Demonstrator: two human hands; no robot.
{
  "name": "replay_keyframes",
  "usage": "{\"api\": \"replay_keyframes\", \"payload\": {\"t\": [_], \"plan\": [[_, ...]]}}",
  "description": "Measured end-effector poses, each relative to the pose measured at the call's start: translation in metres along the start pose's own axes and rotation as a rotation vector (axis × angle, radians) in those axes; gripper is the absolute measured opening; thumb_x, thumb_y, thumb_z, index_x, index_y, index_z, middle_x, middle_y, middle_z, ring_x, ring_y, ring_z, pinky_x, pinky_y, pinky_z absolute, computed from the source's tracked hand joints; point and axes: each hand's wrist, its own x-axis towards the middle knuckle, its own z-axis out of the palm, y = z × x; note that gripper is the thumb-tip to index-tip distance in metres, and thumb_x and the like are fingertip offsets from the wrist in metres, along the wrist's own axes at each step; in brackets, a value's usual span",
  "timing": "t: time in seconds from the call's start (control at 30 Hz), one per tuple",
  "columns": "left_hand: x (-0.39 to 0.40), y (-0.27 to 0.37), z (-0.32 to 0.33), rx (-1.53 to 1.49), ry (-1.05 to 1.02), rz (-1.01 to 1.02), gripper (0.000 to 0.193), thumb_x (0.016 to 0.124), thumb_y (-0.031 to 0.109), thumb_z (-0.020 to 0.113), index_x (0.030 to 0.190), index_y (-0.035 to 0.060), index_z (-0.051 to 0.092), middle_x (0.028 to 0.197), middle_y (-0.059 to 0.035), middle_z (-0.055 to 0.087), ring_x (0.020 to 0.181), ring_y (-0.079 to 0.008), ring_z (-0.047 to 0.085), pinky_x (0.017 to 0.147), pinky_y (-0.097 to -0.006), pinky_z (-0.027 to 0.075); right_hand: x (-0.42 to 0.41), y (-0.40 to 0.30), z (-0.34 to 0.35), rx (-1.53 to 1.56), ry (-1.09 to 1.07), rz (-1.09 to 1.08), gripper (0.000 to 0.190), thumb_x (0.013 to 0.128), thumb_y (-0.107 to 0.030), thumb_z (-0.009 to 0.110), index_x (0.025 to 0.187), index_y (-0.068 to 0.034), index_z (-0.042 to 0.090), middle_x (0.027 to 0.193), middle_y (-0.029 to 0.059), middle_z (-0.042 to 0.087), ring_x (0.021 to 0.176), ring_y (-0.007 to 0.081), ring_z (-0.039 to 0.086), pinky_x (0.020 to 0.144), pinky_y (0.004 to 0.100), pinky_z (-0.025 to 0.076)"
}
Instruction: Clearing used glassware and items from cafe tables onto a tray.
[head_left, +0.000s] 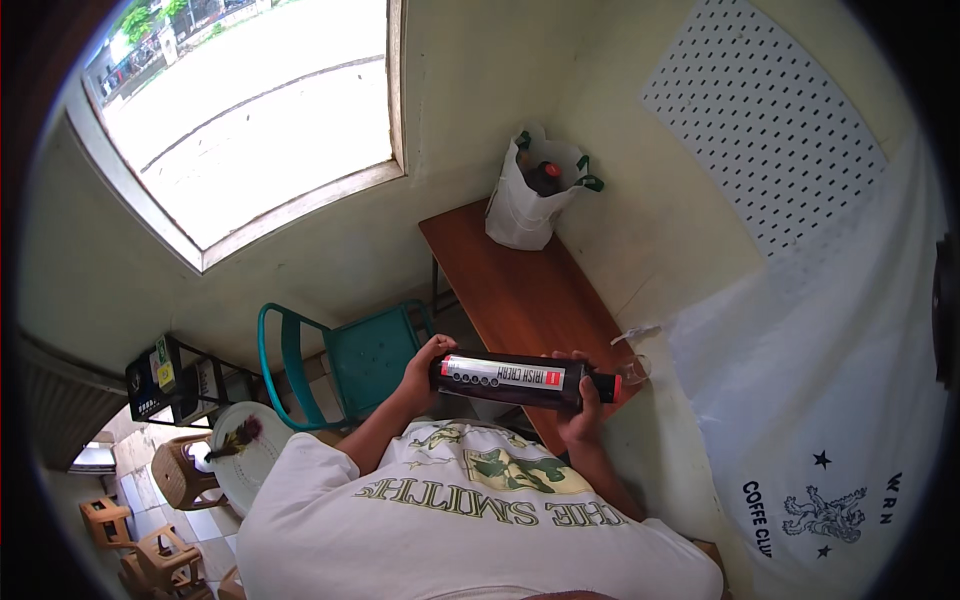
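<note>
A dark Irish cream bottle (510, 379) with a silver and red label lies sideways in front of my chest, its black and red cap pointing right. My left hand (424, 371) grips the base end, and my right hand (583, 409) holds it near the shoulder, thumb on the near side. Below and beyond it is a brown wooden table (525, 300). At the table's far end stands a white bag (521, 217) with green handles, and a dark bottle with a red cap (553, 169) shows in its opening. A clear glass (636, 370) is partly visible at the near end, past the cap.
A teal metal chair (375, 360) stands left of the table. Further left are a round white table (244, 450), a black rack (202, 382) and several brown plastic stools (169, 555). A window frame (307, 214) is at the upper left. A white printed cloth (787, 405) hangs on the right.
</note>
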Motion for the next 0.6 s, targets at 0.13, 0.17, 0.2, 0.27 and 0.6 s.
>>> {"api": "replay_keyframes", "payload": {"t": [0.13,0.17,0.2,0.27,0.6], "plan": [[0.026,0.026,-0.013,0.036,0.008,-0.015,0.013,0.086,0.022,0.049,0.091,0.0102,0.051,0.082,-0.0001,0.049,0.078,-0.0104,0.053,0.072,-0.0253,0.043,0.027,0.021,0.007,0.03,0.022,0.004,0.045,0.084,-0.022,0.061,0.122,-0.007,0.042,0.119,0.0183,0.052,0.117,0.0333,0.048,0.098,0.0496,0.04],[0.034,0.031,-0.017,0.057,-0.001,-0.016,0.013,0.086,0.022,0.049,0.091,0.0102,0.051,0.082,0.0001,0.049,0.077,-0.0102,0.052,0.072,-0.0252,0.043,0.032,0.026,0.006,0.032,0.044,0.016,0.045,0.084,-0.022,0.061,0.122,-0.007,0.043,0.119,0.018,0.052,0.117,0.0332,0.048,0.098,0.0498,0.04],[0.04,0.035,-0.021,0.077,-0.007,-0.016,0.013,0.086,0.023,0.049,0.091,0.0102,0.051,0.081,0.0003,0.049,0.077,-0.0101,0.052,0.072,-0.0252,0.042,0.037,0.029,0.008,0.033,0.053,0.016,0.045,0.084,-0.022,0.061,0.122,-0.007,0.043,0.119,0.018,0.052,0.117,0.0332,0.048,0.098,0.0498,0.04],[0.053,0.04,-0.027,0.082,-0.016,-0.045,0.014,0.086,0.023,0.048,0.091,0.01,0.051,0.081,0.0006,0.049,0.077,-0.0098,0.051,0.072,-0.025,0.042,0.045,0.035,0.011,-0.063,0.082,-0.005,0.048,0.085,-0.033,0.057,0.123,-0.008,0.042,0.119,0.0177,0.053,0.114,0.0334,0.05,0.099,0.0487,0.039],[0.095,0.049,-0.017,0.129,-0.072,-0.118,0.014,0.087,0.023,0.047,0.09,0.0098,0.05,0.081,0.0012,0.048,0.076,-0.0089,0.051,0.071,-0.0238,0.041,0.067,0.036,0.001,0.005,0.177,-0.074,0.041,0.086,-0.022,0.057,0.122,-0.01,0.044,0.119,0.0169,0.052,0.113,0.0306,0.051,0.095,0.0487,0.042]]}}
